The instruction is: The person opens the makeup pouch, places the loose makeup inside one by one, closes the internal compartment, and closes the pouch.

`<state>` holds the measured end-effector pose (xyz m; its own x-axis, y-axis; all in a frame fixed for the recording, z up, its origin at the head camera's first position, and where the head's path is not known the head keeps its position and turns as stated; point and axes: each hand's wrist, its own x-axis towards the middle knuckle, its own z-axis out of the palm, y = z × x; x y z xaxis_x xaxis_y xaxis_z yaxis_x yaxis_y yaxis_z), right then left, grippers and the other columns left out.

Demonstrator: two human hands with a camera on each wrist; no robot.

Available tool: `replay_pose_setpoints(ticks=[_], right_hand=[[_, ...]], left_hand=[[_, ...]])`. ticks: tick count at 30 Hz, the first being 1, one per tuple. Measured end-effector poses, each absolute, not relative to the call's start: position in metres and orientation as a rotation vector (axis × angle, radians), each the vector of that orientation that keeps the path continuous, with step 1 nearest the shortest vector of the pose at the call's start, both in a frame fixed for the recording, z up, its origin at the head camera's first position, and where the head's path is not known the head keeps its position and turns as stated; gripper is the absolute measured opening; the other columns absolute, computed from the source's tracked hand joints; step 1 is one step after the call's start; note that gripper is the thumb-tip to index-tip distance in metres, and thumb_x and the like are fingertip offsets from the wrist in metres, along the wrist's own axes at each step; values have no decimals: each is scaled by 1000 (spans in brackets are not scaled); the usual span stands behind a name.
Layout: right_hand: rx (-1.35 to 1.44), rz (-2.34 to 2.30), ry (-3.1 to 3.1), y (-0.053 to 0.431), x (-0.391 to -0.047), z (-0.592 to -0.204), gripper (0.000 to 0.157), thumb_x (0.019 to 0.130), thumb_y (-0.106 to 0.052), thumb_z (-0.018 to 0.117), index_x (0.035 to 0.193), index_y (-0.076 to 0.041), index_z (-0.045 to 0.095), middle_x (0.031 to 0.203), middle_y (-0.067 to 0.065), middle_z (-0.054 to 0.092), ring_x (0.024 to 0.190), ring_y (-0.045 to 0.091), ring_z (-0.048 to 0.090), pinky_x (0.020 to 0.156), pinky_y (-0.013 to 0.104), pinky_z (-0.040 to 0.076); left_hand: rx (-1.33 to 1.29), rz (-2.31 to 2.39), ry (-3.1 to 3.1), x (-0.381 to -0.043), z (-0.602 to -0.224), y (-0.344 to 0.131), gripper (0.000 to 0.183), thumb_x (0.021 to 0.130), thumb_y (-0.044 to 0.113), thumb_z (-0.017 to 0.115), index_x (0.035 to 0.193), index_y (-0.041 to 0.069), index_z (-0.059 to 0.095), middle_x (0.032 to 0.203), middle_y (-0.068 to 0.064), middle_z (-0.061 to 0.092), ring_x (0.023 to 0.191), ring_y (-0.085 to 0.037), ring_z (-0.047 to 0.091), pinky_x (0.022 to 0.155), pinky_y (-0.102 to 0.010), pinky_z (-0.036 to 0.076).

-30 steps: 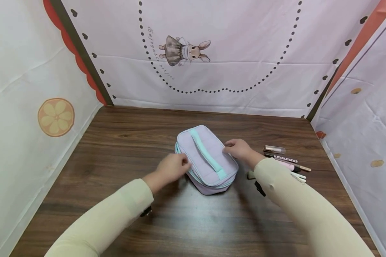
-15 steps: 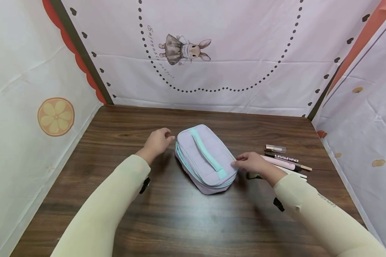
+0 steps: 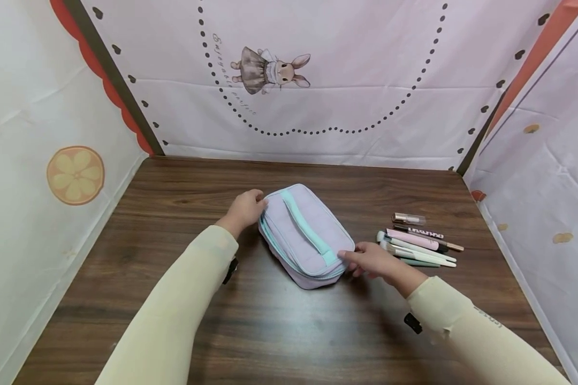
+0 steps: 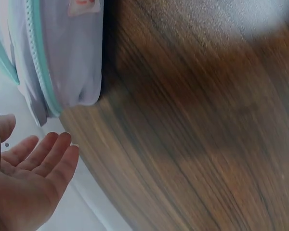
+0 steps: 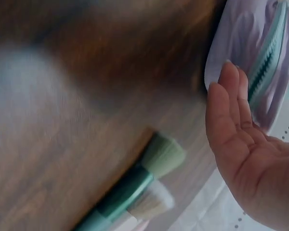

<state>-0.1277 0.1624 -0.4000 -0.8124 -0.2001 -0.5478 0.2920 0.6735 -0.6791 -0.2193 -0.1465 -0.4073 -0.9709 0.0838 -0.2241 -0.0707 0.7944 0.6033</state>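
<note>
A lilac cosmetic bag (image 3: 313,224) with a mint carry handle (image 3: 304,227) lies slantwise on the brown wooden table. Its mint zipper (image 4: 36,53) runs round the side below the lid. At the bag's far left corner is my left hand (image 3: 244,211); in the left wrist view its fingers are loosely extended, a small gap from the fabric. My right hand (image 3: 378,262) is at the near right corner, thumb over the lid's edge. The right wrist view has its fingers nearly straight along the bag's side; whether they press it I cannot tell.
Right of the bag lie several makeup items: a clear-capped tube (image 3: 409,218), a pink tube (image 3: 414,239), slim pencils and makeup brushes (image 3: 421,254). A green brush (image 5: 149,168) is close to my right hand. Printed cloth walls (image 3: 337,107) border the table.
My left hand went from the bag's left side to its far left corner, briefly off the bag. My right hand slid toward me along the right edge to the near corner, uncovering the brushes.
</note>
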Motion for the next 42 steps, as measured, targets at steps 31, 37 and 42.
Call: replay_pose_setpoints(ticks=[31, 37, 42], right_hand=[[152, -1169, 2306, 167, -148, -417, 40, 96, -19, 60, 126, 6, 52, 88, 11, 62, 81, 20, 62, 71, 36, 55], [101, -1159, 2284, 169, -158, -413, 35, 96, -16, 58, 123, 6, 54, 89, 11, 61, 80, 19, 60, 72, 38, 55], [92, -1125, 2277, 171, -167, -407, 39, 96, -16, 58, 129, 4, 51, 83, 8, 57, 81, 19, 56, 79, 41, 54]], left_hand=[[-54, 1043, 2742, -202, -407, -148, 39, 99, 15, 54, 131, -7, 53, 124, -23, 58, 113, -32, 55, 98, -45, 45], [-97, 1057, 2718, -195, -411, -154, 38, 99, 18, 54, 129, -6, 55, 119, -23, 59, 107, -31, 56, 93, -43, 47], [-113, 1078, 2699, -186, -412, -157, 38, 98, 18, 55, 127, -7, 55, 117, -23, 60, 104, -31, 57, 89, -42, 48]])
